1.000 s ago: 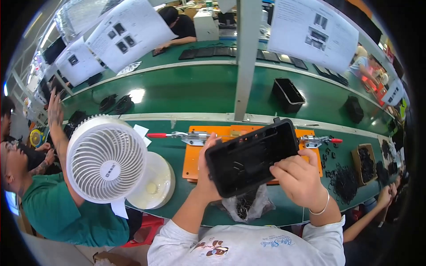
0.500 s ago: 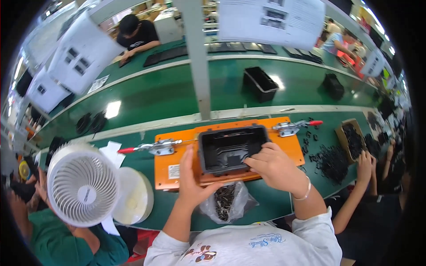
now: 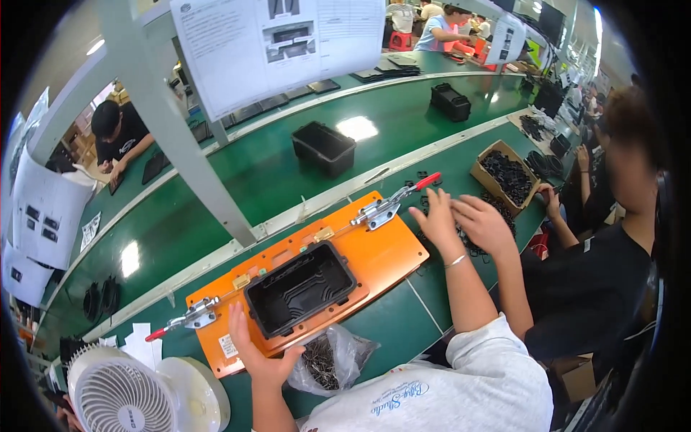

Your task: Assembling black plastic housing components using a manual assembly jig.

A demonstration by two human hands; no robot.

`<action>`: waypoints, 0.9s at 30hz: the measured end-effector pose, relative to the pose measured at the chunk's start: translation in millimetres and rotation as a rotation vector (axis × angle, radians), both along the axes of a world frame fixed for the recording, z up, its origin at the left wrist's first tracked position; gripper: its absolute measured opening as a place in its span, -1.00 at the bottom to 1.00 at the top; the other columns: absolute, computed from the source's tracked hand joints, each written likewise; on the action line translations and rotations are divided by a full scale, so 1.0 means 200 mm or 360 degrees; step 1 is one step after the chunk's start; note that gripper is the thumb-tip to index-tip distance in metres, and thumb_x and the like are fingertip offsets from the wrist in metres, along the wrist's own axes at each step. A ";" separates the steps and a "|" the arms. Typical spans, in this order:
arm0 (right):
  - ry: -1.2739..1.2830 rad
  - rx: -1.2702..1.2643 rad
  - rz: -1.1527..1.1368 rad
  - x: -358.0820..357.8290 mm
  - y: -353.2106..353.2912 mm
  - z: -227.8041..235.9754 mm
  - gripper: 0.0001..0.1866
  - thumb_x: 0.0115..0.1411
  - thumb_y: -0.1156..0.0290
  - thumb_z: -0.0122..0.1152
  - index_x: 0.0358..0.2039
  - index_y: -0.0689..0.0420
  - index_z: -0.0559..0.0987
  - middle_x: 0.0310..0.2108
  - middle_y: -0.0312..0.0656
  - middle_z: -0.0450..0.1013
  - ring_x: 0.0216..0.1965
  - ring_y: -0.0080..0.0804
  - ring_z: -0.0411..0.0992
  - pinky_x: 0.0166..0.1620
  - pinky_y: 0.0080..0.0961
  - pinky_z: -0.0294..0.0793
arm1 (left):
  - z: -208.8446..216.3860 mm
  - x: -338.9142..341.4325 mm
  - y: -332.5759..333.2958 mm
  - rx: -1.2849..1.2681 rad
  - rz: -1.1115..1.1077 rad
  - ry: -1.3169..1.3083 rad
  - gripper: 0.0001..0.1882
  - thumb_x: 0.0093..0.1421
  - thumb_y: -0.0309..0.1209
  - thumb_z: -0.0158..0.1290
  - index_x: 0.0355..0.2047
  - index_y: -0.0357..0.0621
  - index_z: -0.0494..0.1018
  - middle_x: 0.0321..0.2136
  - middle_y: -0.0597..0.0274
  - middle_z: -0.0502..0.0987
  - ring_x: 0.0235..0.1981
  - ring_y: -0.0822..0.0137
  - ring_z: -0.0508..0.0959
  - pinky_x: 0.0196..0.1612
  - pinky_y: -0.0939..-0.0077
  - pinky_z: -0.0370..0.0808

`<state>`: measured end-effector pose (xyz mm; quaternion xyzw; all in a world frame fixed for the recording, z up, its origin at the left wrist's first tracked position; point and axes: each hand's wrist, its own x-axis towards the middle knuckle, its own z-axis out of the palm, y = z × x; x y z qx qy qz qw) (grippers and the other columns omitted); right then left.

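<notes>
Seems to be at the step of fetching small parts, with the black box (image 3: 299, 288) set open side up on the orange board (image 3: 394, 252), between two metal clamps (image 3: 376, 214). Holding nothing to be seen in the left hand (image 3: 263, 356), spread open just beside the box; hard to tell if touching it. Holding out the right hand (image 3: 437, 222), open too, near the little black bits (image 3: 476, 250) and close to another person's hand (image 3: 484, 222). Probably calls next for pinching one bit gently, then bringing it to the box without a bump.
</notes>
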<state>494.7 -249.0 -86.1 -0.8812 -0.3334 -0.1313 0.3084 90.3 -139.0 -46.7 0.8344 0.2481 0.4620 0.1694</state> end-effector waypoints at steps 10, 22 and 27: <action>0.0172 -0.0675 -0.0102 0.08 0.21 -0.04 -0.15 0.10 -0.19 0.06 0.31 -0.09 0.10 0.34 0.17 -0.22 0.36 0.21 -0.33 0.23 0.32 -0.26 | -0.01 -0.03 -0.01 -0.0069 0.0029 0.0003 0.01 -0.05 0.15 0.21 0.22 -0.22 0.06 0.18 -0.14 0.18 0.24 -0.13 0.15 0.24 0.01 0.09; -0.0229 -0.0285 -0.0022 0.08 0.13 -0.18 -0.75 0.09 0.30 0.18 -0.22 0.09 0.47 -0.28 -0.09 0.41 -0.18 -0.08 0.37 -0.19 -0.09 0.37 | -0.01 -0.04 0.00 -0.0069 -0.0018 0.0000 -0.04 -0.04 0.04 0.24 0.22 -0.22 0.06 0.17 -0.14 0.20 0.24 -0.13 0.15 0.23 0.03 0.09; -0.0127 -0.0254 0.0076 0.05 0.04 -0.15 -0.84 0.17 0.32 0.10 -0.39 0.13 0.40 -0.39 -0.03 0.43 -0.31 0.06 0.40 -0.29 -0.10 0.38 | -0.01 -0.04 0.00 -0.0051 -0.0028 -0.0025 -0.08 -0.02 0.00 0.23 0.20 -0.23 0.09 0.15 -0.15 0.22 0.22 -0.14 0.17 0.22 0.05 0.12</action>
